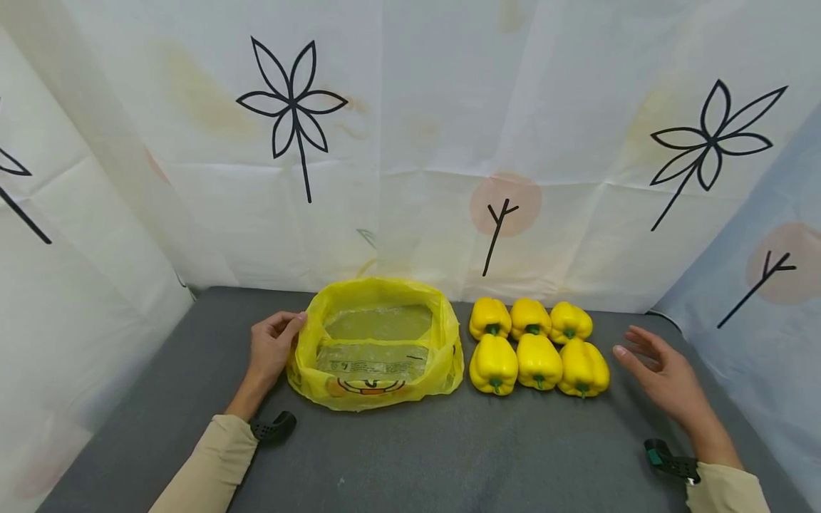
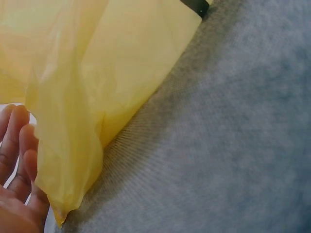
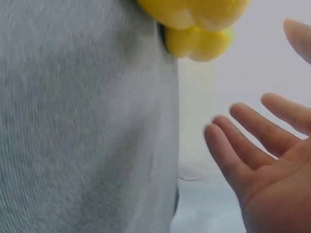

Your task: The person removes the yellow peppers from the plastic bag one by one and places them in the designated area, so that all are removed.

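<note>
A yellow plastic bag (image 1: pixel 378 395) stands with its mouth spread wide and faces up; printed clear plastic shows inside. My left hand (image 1: pixel 276 345) is at the bag's left side, its fingertips by the rim. In the left wrist view, the loosely bent fingers (image 2: pixel 17 155) lie beside the bag's yellow wall (image 2: pixel 73 145); the thumb is hidden there. Several yellow bell peppers (image 1: pixel 539 360) sit in two rows of three to the bag's right. Right of them my right hand (image 1: pixel 663 377) hovers, fingers spread and holding nothing; its palm (image 3: pixel 277 194) shows in the right wrist view.
A dark grey cloth (image 1: pixel 410 463) covers the table. Pale curtains (image 1: pixel 410 142) with leaf drawings rise behind it and at both sides. Dark bands (image 1: pixel 274 427) circle both wrists.
</note>
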A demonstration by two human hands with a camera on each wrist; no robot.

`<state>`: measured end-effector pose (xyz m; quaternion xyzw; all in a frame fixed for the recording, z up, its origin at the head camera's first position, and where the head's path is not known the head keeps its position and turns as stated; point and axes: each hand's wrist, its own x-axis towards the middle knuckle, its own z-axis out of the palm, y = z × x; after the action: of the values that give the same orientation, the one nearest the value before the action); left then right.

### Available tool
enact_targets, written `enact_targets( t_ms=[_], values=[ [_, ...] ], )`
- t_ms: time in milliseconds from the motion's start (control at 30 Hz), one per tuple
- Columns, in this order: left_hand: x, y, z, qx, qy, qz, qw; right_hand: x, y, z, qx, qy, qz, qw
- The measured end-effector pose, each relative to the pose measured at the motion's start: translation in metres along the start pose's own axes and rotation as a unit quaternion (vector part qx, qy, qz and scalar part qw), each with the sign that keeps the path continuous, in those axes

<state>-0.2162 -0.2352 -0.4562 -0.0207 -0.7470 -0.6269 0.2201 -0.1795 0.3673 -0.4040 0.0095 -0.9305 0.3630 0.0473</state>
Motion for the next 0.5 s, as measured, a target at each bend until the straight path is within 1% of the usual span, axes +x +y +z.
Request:
enact_targets(
  t_ms=[67,133,167,233,300,367,400,467,500],
  values=[
    [-0.002,0.011,0.000,0.017,0.003,0.001,0.9998,0.000,-0.001,0.000,-0.025,0.020,-0.010,0.9995],
    [-0.005,0.023,-0.001,0.040,0.006,0.010,0.9991,0.000,-0.002,0.001,-0.056,0.032,-0.018,0.9978],
    [-0.006,0.030,-0.001,0.052,0.010,0.018,0.9984,0.001,-0.002,0.002,-0.071,0.038,-0.028,0.9964],
    [-0.007,0.042,-0.002,0.077,0.017,0.037,0.9962,0.004,-0.001,0.004,-0.093,0.055,-0.060,0.9923],
    [-0.003,0.035,-0.006,0.101,0.026,0.048,0.9934,0.007,0.003,0.006,-0.110,0.073,-0.100,0.9862],
    [0.002,0.028,-0.010,0.135,0.031,0.057,0.9887,0.010,0.008,0.008,-0.126,0.091,-0.145,0.9771],
    [0.004,0.024,-0.013,0.153,0.032,0.061,0.9858,0.011,0.011,0.008,-0.133,0.098,-0.163,0.9726],
    [0.008,0.015,-0.018,0.197,0.030,0.070,0.9775,0.012,0.015,0.009,-0.154,0.107,-0.186,0.9645],
    [0.008,0.016,-0.020,0.217,0.026,0.078,0.9728,0.012,0.016,0.009,-0.166,0.110,-0.192,0.9610]
  ],
)
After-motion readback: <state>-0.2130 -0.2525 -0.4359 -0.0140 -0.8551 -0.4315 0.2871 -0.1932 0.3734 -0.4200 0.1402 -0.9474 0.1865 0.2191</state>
